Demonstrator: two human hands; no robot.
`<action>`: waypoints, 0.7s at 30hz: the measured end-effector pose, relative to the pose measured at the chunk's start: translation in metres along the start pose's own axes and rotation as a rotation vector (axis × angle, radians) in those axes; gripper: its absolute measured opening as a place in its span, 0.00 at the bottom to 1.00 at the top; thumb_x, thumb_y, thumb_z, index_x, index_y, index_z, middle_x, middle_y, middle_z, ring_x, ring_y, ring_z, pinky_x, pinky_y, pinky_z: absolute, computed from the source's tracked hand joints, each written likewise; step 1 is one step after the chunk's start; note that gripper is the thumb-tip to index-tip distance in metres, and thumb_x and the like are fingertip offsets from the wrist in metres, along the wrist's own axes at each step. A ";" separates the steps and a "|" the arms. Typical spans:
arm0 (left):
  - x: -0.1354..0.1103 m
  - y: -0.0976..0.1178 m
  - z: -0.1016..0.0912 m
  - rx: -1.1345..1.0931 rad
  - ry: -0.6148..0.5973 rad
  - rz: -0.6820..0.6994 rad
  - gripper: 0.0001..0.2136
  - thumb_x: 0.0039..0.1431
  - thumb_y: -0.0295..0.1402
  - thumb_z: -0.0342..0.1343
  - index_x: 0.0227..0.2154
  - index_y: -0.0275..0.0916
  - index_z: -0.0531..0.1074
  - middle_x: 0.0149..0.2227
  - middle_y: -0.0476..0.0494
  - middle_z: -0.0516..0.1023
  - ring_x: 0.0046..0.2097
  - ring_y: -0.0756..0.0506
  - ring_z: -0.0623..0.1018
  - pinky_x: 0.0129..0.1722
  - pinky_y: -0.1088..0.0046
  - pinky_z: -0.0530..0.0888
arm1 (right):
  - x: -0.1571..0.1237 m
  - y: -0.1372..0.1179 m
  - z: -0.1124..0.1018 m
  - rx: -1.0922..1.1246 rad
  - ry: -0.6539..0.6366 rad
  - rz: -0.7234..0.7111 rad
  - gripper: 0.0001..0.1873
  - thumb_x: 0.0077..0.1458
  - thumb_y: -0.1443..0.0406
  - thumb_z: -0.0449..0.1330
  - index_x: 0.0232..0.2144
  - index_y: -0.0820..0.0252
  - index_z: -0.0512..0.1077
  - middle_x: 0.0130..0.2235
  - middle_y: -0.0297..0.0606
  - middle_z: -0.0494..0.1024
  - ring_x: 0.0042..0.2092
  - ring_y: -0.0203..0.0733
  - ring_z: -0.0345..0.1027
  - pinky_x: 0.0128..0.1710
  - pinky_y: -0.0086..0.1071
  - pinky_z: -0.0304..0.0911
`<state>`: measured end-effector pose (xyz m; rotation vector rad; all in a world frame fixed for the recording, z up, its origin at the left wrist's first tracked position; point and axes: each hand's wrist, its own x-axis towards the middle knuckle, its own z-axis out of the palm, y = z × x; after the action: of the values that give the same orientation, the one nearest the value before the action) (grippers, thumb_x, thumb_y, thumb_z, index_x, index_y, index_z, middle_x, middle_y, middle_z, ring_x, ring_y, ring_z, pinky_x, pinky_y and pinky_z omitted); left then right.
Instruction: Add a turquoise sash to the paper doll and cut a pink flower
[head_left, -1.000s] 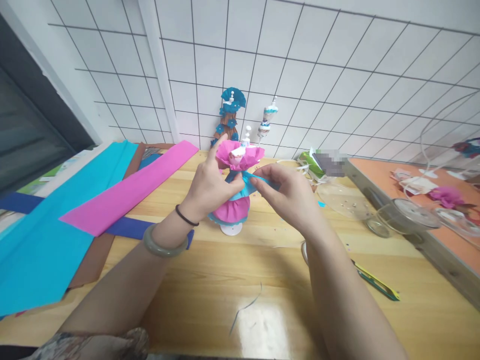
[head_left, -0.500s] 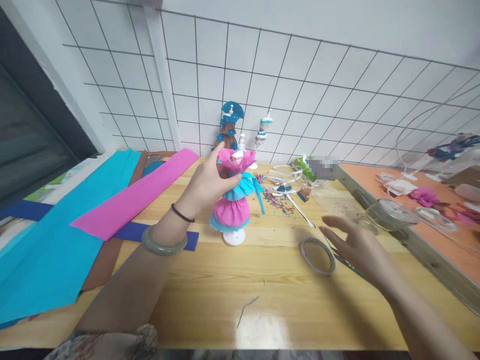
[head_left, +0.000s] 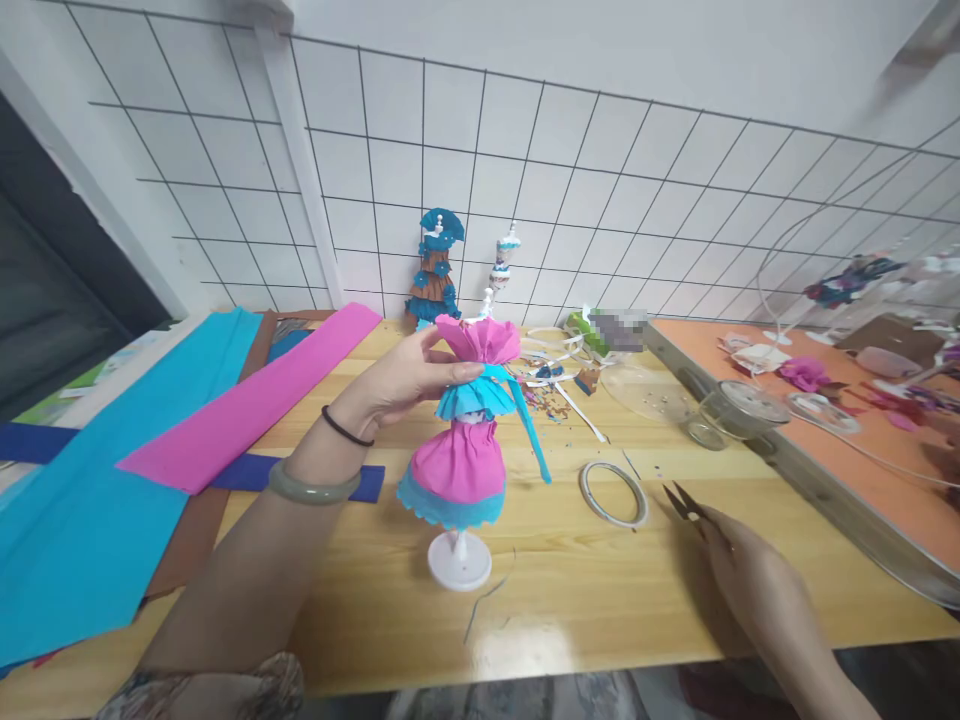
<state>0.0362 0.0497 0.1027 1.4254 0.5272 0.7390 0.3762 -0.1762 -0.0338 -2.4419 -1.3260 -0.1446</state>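
My left hand [head_left: 409,378] is closed around the upper part of a small mannequin stand dressed in pink and blue crepe paper [head_left: 461,465]. Thumb and fingers grip it where the pink ruffle [head_left: 484,340] meets the blue ruffle. A loose blue paper strip [head_left: 534,440] hangs from its right side. The stand's round white base [head_left: 459,562] shows below the skirt, tilted toward me. At the right, my right hand [head_left: 750,565] is closed on scissors [head_left: 686,503], whose dark tips are parted and point up and left. A roll of narrow tape [head_left: 613,494] lies left of them.
Crepe paper sheets, blue [head_left: 127,480] and pink [head_left: 255,400], lie at the left. Behind stand a blue-brown paper dress [head_left: 435,280] and a slimmer figure [head_left: 504,262]. Paper scraps [head_left: 551,405] and a glass jar [head_left: 742,405] sit to the right, beside an orange surface [head_left: 690,345].
The dressed mannequin has come closer to me and tilted in my left hand. My right hand has picked up the scissors and drawn back toward the table's front.
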 end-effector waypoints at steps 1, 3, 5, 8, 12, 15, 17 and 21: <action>0.000 -0.001 0.001 -0.018 -0.010 -0.002 0.28 0.42 0.35 0.65 0.48 0.38 0.65 0.38 0.41 0.76 0.37 0.44 0.77 0.37 0.67 0.74 | -0.002 -0.009 -0.005 0.139 0.027 0.074 0.18 0.52 0.59 0.49 0.37 0.63 0.72 0.36 0.51 0.79 0.37 0.56 0.73 0.33 0.41 0.66; 0.001 -0.002 0.003 -0.035 -0.024 -0.007 0.27 0.43 0.34 0.65 0.48 0.38 0.65 0.37 0.41 0.76 0.37 0.44 0.77 0.38 0.67 0.74 | -0.008 -0.035 -0.017 0.480 0.012 0.215 0.20 0.51 0.55 0.52 0.40 0.64 0.70 0.27 0.45 0.77 0.30 0.49 0.72 0.27 0.35 0.65; 0.002 -0.004 0.005 -0.030 -0.035 -0.029 0.27 0.43 0.34 0.65 0.48 0.39 0.65 0.37 0.41 0.75 0.40 0.43 0.77 0.39 0.67 0.74 | -0.015 -0.068 -0.030 0.794 -0.093 0.260 0.24 0.51 0.51 0.55 0.44 0.62 0.68 0.21 0.38 0.73 0.23 0.41 0.67 0.19 0.29 0.58; 0.002 -0.006 0.007 -0.006 -0.059 -0.071 0.25 0.44 0.34 0.64 0.47 0.40 0.66 0.40 0.41 0.75 0.43 0.42 0.76 0.40 0.67 0.73 | -0.021 -0.117 -0.045 1.052 -0.207 0.192 0.23 0.50 0.51 0.57 0.42 0.62 0.69 0.16 0.29 0.65 0.18 0.33 0.58 0.17 0.25 0.53; 0.001 -0.006 0.008 0.021 -0.074 -0.061 0.25 0.44 0.35 0.64 0.47 0.41 0.66 0.40 0.42 0.75 0.44 0.43 0.75 0.43 0.65 0.72 | -0.022 -0.159 -0.053 1.198 -0.286 0.081 0.21 0.48 0.53 0.61 0.40 0.60 0.69 0.21 0.29 0.65 0.18 0.29 0.55 0.16 0.24 0.53; 0.000 -0.005 0.009 0.043 -0.070 -0.037 0.24 0.44 0.35 0.64 0.46 0.40 0.67 0.41 0.42 0.75 0.45 0.43 0.74 0.45 0.65 0.70 | -0.023 -0.177 -0.056 1.284 -0.428 0.041 0.20 0.48 0.55 0.62 0.41 0.59 0.68 0.21 0.26 0.61 0.17 0.26 0.52 0.15 0.22 0.49; -0.001 -0.004 0.011 0.051 -0.077 -0.037 0.24 0.44 0.35 0.64 0.45 0.40 0.67 0.42 0.42 0.75 0.46 0.43 0.74 0.46 0.65 0.70 | -0.024 -0.186 -0.057 1.365 -0.546 0.027 0.18 0.51 0.55 0.60 0.42 0.58 0.67 0.21 0.25 0.59 0.16 0.24 0.49 0.14 0.21 0.45; -0.001 -0.004 0.016 0.061 -0.107 -0.029 0.25 0.45 0.35 0.64 0.48 0.39 0.66 0.44 0.40 0.74 0.48 0.42 0.72 0.48 0.63 0.68 | -0.025 -0.203 -0.058 1.533 -0.679 0.044 0.14 0.56 0.55 0.55 0.39 0.58 0.66 0.21 0.25 0.60 0.14 0.21 0.44 0.13 0.20 0.39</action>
<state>0.0470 0.0380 0.0998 1.5023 0.4906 0.6242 0.1992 -0.1158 0.0662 -1.1297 -0.9053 1.2887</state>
